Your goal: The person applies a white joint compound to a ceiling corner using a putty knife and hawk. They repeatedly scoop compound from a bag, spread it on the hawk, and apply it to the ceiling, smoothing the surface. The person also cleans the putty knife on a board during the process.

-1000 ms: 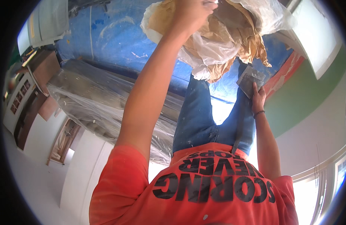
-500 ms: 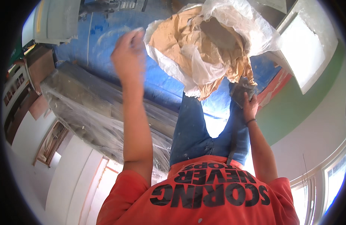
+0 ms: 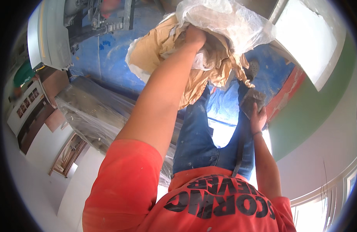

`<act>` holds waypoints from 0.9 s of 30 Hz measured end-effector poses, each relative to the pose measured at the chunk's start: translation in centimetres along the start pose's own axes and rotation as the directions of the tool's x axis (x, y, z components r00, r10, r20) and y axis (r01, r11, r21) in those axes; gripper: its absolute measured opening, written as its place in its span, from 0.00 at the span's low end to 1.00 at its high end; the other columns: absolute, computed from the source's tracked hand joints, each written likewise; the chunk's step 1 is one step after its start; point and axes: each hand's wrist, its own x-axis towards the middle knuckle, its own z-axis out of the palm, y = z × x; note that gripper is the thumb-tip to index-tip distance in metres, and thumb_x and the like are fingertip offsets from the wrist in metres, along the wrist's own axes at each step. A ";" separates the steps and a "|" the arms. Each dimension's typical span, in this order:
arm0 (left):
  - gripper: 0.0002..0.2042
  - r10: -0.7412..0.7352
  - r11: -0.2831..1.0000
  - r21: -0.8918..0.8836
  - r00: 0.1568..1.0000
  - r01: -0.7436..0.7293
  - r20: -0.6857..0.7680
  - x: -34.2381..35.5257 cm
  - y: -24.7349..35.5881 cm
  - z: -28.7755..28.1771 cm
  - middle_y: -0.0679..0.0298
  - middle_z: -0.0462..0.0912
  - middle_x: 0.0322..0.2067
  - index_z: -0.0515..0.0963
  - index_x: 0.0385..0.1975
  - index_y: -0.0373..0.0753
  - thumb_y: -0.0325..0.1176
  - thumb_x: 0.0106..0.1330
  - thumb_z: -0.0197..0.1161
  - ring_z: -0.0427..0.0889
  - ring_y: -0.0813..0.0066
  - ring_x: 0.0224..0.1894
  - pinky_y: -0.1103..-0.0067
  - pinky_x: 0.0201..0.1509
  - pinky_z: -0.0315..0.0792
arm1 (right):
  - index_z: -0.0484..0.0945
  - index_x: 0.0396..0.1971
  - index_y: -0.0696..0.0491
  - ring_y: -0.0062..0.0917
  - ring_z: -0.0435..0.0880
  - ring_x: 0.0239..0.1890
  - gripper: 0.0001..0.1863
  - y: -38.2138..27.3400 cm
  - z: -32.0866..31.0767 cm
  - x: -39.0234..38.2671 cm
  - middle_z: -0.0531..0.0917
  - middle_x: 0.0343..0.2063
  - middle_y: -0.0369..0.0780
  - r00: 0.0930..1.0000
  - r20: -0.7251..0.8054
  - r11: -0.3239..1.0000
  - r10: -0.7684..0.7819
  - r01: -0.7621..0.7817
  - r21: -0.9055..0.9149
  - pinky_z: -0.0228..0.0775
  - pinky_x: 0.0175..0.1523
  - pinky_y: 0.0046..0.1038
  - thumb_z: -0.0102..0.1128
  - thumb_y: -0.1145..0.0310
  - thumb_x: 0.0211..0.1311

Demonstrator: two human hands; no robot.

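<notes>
My left hand [image 3: 194,38] reaches into the mouth of a crumpled brown paper bag [image 3: 149,48] with a whitish plastic liner [image 3: 229,21]; the folds hide its fingers, so their grip cannot be seen. Low beside my right thigh, my right hand [image 3: 258,118] grips a flat grey scraper [image 3: 253,99] with a dusty, smeared blade, just below the bag's torn right edge.
Blue sheeting [image 3: 93,52] covers the floor under my legs. Plastic-draped steps or boards [image 3: 89,106] lie left. Grey machinery [image 3: 48,34] stands upper left, a white panel [image 3: 300,36] upper right. A green-and-white curved wall [image 3: 302,120] runs along the right.
My left hand left the bag's top, swung out to its left, and is now inside it. The bag sits farther left in view. The scraper stays in my right hand.
</notes>
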 end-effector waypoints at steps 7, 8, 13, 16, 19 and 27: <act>0.18 0.035 0.988 0.148 0.993 -0.052 0.115 -0.2 -1.9 3.3 0.46 0.82 0.56 0.79 0.55 0.33 0.34 0.68 0.59 0.79 0.49 0.61 0.66 0.65 0.72 | 0.74 0.32 0.60 0.50 0.84 0.32 0.31 0.4 -0.1 -0.8 0.81 0.26 0.55 0.996 -0.058 0.996 0.074 -0.071 0.057 0.70 0.36 0.48 0.59 0.41 0.70; 0.18 0.056 0.991 0.115 0.997 -0.063 0.060 0.2 -2.1 3.5 0.46 0.83 0.55 0.79 0.54 0.33 0.35 0.68 0.60 0.80 0.50 0.60 0.67 0.65 0.72 | 0.73 0.30 0.60 0.49 0.83 0.30 0.31 0.3 0.0 -0.6 0.80 0.24 0.54 0.995 -0.057 0.990 0.087 -0.080 0.112 0.69 0.36 0.47 0.59 0.41 0.70; 0.17 0.037 0.926 0.360 0.975 -0.116 0.219 1.3 -3.1 3.6 0.47 0.85 0.52 0.81 0.51 0.31 0.35 0.67 0.61 0.83 0.51 0.56 0.66 0.62 0.75 | 0.69 0.26 0.60 0.46 0.76 0.24 0.33 0.6 0.5 -0.4 0.74 0.19 0.51 0.991 -0.057 0.983 0.119 -0.110 0.145 0.65 0.33 0.46 0.60 0.40 0.69; 0.14 0.064 0.851 0.476 0.943 -0.223 0.326 1.4 -2.8 2.0 0.45 0.85 0.50 0.84 0.44 0.30 0.33 0.68 0.57 0.84 0.48 0.54 0.64 0.58 0.77 | 0.67 0.25 0.59 0.45 0.73 0.23 0.33 0.9 0.9 -0.5 0.73 0.19 0.50 0.991 -0.091 0.986 0.095 -0.081 0.148 0.64 0.32 0.46 0.60 0.40 0.69; 0.14 -0.031 0.906 0.410 0.951 -0.103 0.308 0.8 -2.3 -0.1 0.44 0.85 0.49 0.84 0.43 0.29 0.31 0.69 0.54 0.85 0.48 0.53 0.63 0.57 0.78 | 0.68 0.25 0.60 0.45 0.75 0.24 0.33 1.0 1.3 -0.8 0.74 0.20 0.50 0.993 -0.093 0.991 0.075 -0.064 0.121 0.65 0.33 0.46 0.60 0.40 0.69; 0.12 -0.090 0.874 0.486 0.974 -0.023 0.208 0.8 -2.6 1.1 0.48 0.88 0.43 0.85 0.44 0.34 0.32 0.66 0.61 0.87 0.51 0.47 0.63 0.53 0.79 | 0.70 0.26 0.60 0.43 0.72 0.22 0.33 0.8 2.2 -0.7 0.73 0.19 0.49 0.991 -0.127 0.995 0.035 -0.023 0.098 0.64 0.31 0.44 0.60 0.40 0.69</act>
